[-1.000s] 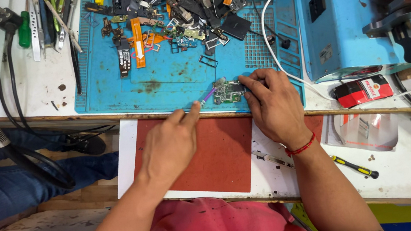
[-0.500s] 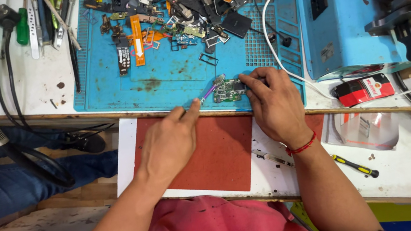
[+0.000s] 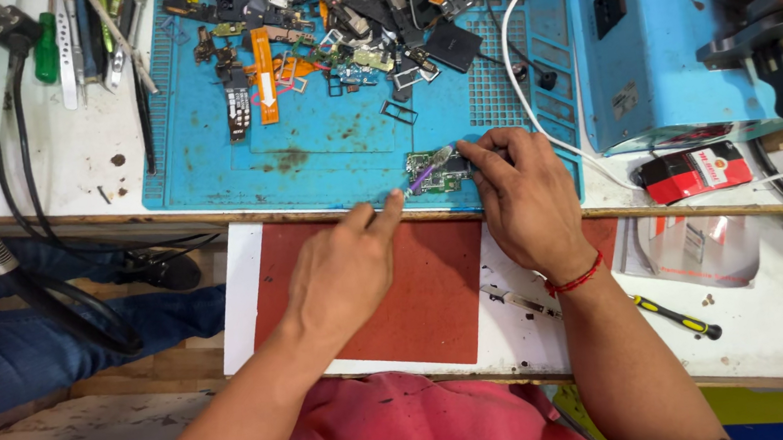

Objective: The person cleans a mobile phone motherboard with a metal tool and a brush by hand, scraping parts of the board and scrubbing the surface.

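Head-camera view: little is seen to have changed over the last second. The small circuit board (image 3: 435, 170) has stayed at the near edge of the blue mat (image 3: 326, 140), and the purple-handled tool (image 3: 424, 175) is still laid across it, its tip on the board's left part. The left hand (image 3: 343, 268) has kept its place over the red sheet (image 3: 370, 294), closed on the near end of the tool with thumb and forefinger stretched toward the board. The right hand (image 3: 524, 202) has remained pressed on the board's right edge, fingertips pinching it flat against the mat. From this steadiness it is judged that fine work on the board is under way and not yet finished.

The board is seen as small, green and roughly rectangular, densely covered with tiny metal parts; finer detail cannot be made out. It lies flat, just beside the worktop's (image 3: 71, 174) wooden edge. Farther away on the mat, a heap of loose parts (image 3: 344, 24) is spread, well apart from the board.
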